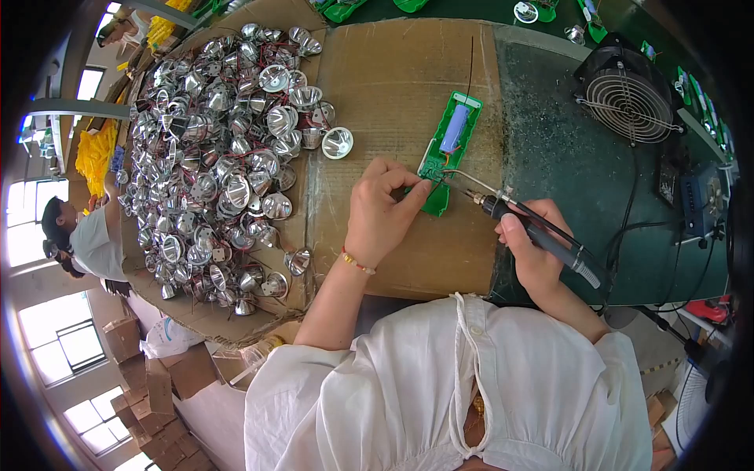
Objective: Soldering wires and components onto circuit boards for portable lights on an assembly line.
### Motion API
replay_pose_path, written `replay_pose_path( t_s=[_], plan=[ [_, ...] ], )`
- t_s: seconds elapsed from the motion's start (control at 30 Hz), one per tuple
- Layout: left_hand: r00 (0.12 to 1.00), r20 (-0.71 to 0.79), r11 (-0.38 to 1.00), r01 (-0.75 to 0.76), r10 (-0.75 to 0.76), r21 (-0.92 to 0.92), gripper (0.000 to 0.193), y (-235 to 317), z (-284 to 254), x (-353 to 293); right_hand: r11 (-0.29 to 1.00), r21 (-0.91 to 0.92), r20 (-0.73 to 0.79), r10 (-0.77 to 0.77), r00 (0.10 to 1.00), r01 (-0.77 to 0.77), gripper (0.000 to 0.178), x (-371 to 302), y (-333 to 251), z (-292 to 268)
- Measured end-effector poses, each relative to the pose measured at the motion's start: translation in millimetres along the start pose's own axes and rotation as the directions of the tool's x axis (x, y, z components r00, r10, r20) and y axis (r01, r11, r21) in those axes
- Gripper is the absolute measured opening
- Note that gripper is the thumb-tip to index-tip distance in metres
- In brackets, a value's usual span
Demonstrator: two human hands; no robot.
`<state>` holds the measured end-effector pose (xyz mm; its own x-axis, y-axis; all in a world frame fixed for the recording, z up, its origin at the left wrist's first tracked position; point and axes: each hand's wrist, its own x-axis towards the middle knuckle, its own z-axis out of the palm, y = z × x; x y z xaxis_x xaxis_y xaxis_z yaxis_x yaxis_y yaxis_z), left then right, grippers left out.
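On the cardboard lies a green plastic housing point(437, 206) with a purple cylindrical battery point(454, 129) and a small green circuit board point(431, 168) inside. My left hand point(381, 208) is closed in a pinch at the board's edge; what its fingertips hold is too small to make out. My right hand point(536, 255) grips a black soldering iron point(559, 250) with a thin metal feed tube point(475, 180) alongside it. The iron's tip points at the board, close to my left fingertips; whether it touches is unclear.
A large heap of silver reflector cups point(208, 161) with wires covers the left side. One white-rimmed reflector point(338, 143) lies at its edge. A fan with a wire guard point(628, 102) and a blue box point(701, 200) stand at right, with black cables. Another person point(94, 243) sits far left.
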<state>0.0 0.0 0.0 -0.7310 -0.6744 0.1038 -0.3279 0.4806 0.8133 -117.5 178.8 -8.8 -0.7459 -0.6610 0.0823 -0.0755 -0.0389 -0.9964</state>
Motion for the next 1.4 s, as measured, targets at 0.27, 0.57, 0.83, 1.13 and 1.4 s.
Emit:
replay_pose_path(
  t_s=[0.27,0.57,0.83,1.13,1.4],
  plan=[
    [1.0,-0.026,1.0,0.002,-0.003,-0.012,0.009,-4,3,0,0.998,-0.055,0.006,-0.018,1.0,0.018,0.014,4,-10,6],
    [1.0,-0.015,1.0,0.025,-0.025,-0.01,0.009,-1,4,2,0.987,0.158,-0.073,0.008,0.997,0.004,0.016,0,-8,-5],
    [0.999,-0.025,0.999,0.032,-0.032,0.003,0.009,1,2,1,0.986,0.168,-0.069,0.038,0.997,-0.026,0.014,-1,-3,-12],
    [0.968,0.024,0.954,0.25,-0.25,-0.167,0.017,9,-23,10,0.99,0.131,-0.157,0.068,0.985,-0.047,0.015,-2,6,-46],
    [0.944,0.331,0.953,-0.088,-0.013,0.288,0.016,43,30,126,0.993,0.08,-0.186,0.105,0.977,-0.091,0.015,7,17,-58]
  ],
)
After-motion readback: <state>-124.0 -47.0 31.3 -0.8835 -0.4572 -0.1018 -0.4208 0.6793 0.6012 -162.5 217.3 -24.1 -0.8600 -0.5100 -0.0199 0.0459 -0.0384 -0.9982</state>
